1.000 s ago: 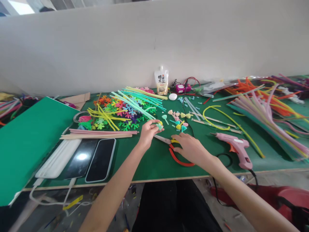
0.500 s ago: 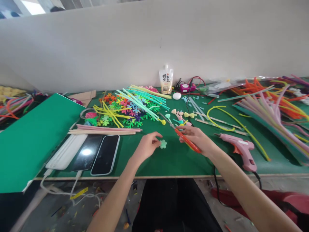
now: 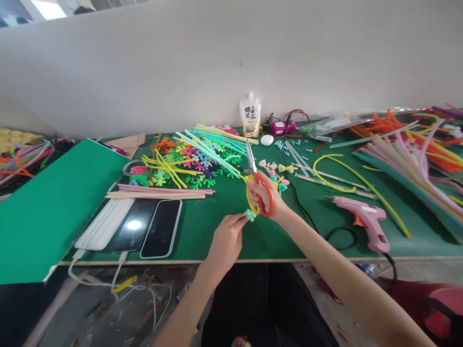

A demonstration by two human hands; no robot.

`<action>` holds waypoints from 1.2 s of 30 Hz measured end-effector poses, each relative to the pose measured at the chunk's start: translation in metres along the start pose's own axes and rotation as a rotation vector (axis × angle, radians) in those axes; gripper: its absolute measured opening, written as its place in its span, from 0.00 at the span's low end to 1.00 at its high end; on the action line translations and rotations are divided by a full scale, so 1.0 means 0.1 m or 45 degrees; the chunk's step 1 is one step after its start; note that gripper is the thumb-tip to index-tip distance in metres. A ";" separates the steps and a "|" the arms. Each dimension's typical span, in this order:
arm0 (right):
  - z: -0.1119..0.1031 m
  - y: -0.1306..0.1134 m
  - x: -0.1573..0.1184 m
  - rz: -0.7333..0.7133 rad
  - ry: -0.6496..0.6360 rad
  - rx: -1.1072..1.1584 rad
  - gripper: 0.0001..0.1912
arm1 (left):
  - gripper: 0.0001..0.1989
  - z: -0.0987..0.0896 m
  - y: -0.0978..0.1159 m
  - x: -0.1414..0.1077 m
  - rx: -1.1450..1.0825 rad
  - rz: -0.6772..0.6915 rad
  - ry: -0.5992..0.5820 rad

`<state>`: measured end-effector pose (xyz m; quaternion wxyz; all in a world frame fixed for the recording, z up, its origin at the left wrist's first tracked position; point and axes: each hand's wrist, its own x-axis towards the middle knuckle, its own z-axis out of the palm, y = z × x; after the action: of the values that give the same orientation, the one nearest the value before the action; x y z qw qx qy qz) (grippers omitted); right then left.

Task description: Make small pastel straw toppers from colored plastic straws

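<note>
My left hand (image 3: 228, 236) is closed, its fingertips pinching a small mint-green flower (image 3: 250, 215) above the green table (image 3: 202, 226). Close by on the right, my right hand (image 3: 269, 197) grips scissors (image 3: 251, 158) with one orange and one yellow handle loop. Their blades point up and away from me, looking nearly closed. Behind the scissors lie small pastel fuzzy pieces (image 3: 285, 168). Mint-green fuzzy stems (image 3: 213, 155) rest on a heap of coloured branching pieces (image 3: 202, 180) to the left.
A pink glue gun (image 3: 363, 217) with a black cord lies right, near stem bundles (image 3: 408, 168). Phones (image 3: 161, 229) and a white power bank (image 3: 104, 226) are on the left beside a green board (image 3: 61, 207). A pouch (image 3: 250, 115) stands by the wall.
My left hand has lifted the flower slightly and moved right. My right hand has turned the scissors from lying slanted to blades upward, its fingers now around the handles.
</note>
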<state>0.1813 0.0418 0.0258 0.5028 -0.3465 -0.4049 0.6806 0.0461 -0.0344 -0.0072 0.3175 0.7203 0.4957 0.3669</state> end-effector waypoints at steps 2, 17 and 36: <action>0.03 0.01 0.01 -0.005 -0.014 -0.010 0.21 | 0.21 0.02 0.00 -0.03 0.065 0.028 -0.025; 0.05 0.12 -0.03 -0.024 0.026 -0.201 0.24 | 0.20 0.10 -0.04 -0.05 0.692 0.316 -0.055; 0.04 0.08 -0.04 0.037 -0.002 -0.118 0.28 | 0.17 0.09 -0.02 -0.04 0.949 0.433 -0.008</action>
<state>0.1759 0.0357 0.0203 0.4759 -0.3747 -0.4312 0.6687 0.0521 -0.0387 -0.0147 -0.0288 0.8589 0.4674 0.2072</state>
